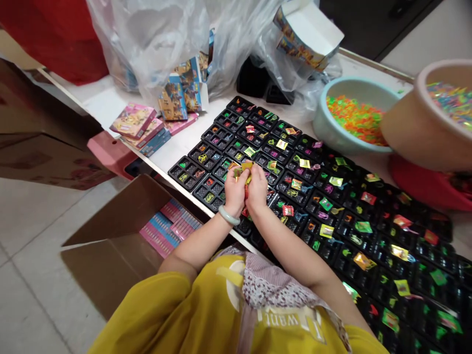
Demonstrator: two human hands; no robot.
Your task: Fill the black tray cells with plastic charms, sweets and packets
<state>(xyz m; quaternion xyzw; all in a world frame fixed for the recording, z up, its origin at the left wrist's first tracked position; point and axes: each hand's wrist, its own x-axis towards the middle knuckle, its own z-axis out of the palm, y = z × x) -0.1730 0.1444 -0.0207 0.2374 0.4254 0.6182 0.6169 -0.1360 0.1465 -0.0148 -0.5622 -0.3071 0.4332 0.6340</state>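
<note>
My left hand (235, 191), with a pale bangle (229, 215) at its wrist, is closed against my right hand (257, 188). Between them they hold several small shiny packets (243, 170), yellow, green and red; the fingers cover part of these. Both hands are above the near left part of a wide array of black compartment trays (186, 173). Small coloured plastic pieces lie in the tray compartments. On many trays farther right and back rests a single packet, such as a yellow one (304, 163) and a green one (326, 204).
A light blue bowl (320, 123) of orange and green pieces stands at the back right, beside a beige bowl (409, 123). Boxes (134, 120) and plastic bags (158, 44) lie at the back left. An open carton (106, 265) with packed boxes stands below the table edge.
</note>
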